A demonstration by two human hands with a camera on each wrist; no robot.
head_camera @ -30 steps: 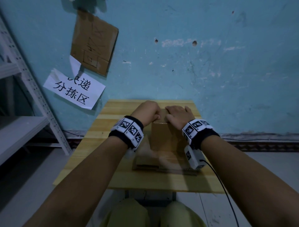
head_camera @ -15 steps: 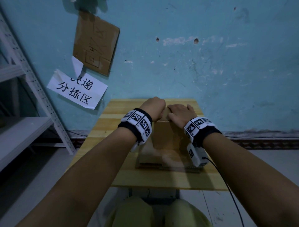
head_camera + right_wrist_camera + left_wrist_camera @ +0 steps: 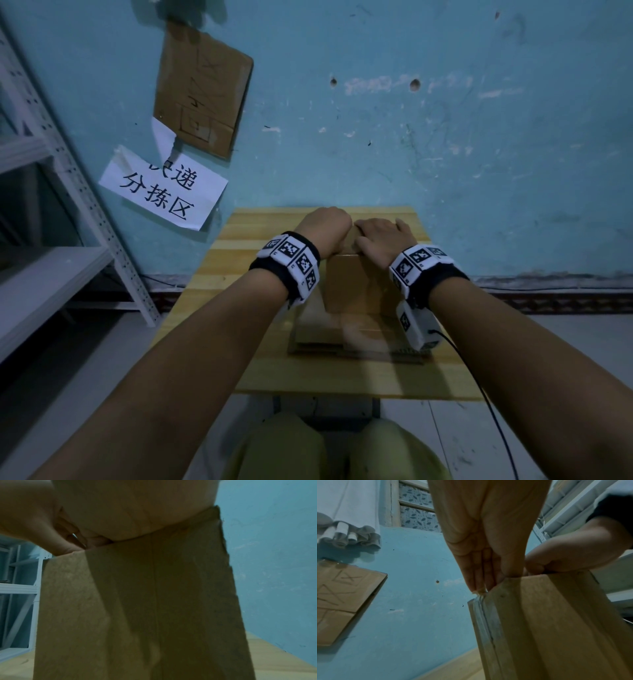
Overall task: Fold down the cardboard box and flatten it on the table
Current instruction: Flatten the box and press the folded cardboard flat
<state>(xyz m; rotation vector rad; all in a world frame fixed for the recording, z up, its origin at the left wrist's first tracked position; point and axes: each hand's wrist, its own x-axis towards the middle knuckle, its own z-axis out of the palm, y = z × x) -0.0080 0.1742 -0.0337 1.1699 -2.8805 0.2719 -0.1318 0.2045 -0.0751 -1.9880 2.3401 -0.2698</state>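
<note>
A brown cardboard box [image 3: 356,284] stands upright on the wooden table [image 3: 308,377], with a bottom flap [image 3: 342,337] spread flat toward me. Both hands are at its top edge. My left hand [image 3: 325,229] is curled into a fist at the top left corner, and in the left wrist view its fingertips [image 3: 479,585] pinch the box [image 3: 547,622] there. My right hand [image 3: 380,236] lies over the top right, fingers curled over the far edge. In the right wrist view its palm [image 3: 133,513] presses on the box [image 3: 137,608]. The box's far side is hidden.
The table stands against a blue wall that carries a paper sign [image 3: 161,192] and a cardboard sheet [image 3: 202,96]. A white metal shelf rack [image 3: 51,274] is on the left. A black cable [image 3: 479,394] hangs from my right wrist. My knees [image 3: 284,448] are under the table's near edge.
Both hands and the box's top have shifted slightly toward the wall. Both hands keep their hold on the top edge, and the flap stays on the table.
</note>
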